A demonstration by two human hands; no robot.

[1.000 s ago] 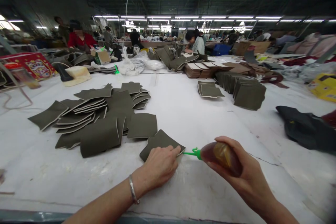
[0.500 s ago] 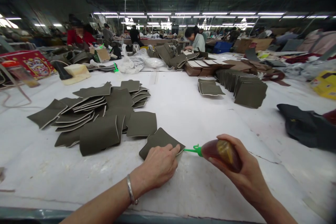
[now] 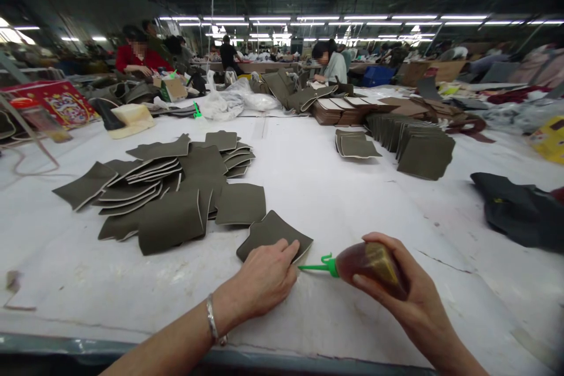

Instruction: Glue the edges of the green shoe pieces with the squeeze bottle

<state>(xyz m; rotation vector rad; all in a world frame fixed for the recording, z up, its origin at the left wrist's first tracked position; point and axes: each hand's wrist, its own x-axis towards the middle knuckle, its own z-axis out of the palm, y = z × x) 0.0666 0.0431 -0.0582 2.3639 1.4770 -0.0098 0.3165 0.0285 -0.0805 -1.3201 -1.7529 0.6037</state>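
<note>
My left hand (image 3: 262,279) rests on the near corner of an olive-grey fabric piece (image 3: 271,232) lying on the white table (image 3: 317,188), fingers bent and pressing it down. My right hand (image 3: 408,294) is wrapped round a brown squeeze bottle (image 3: 368,261) held on its side. Its green nozzle (image 3: 315,267) points left and its tip sits at the piece's near edge, right beside my left fingertips.
A spread heap of the same fabric pieces (image 3: 171,188) lies to the left. A small stack (image 3: 355,145) and a long row of pieces (image 3: 414,141) stand at the right back. A black cloth (image 3: 520,211) lies far right. Other people work at tables behind.
The bottle's nozzle tip has slid left and nearer along the piece's edge, towards my left fingers. My left hand stays on the piece.
</note>
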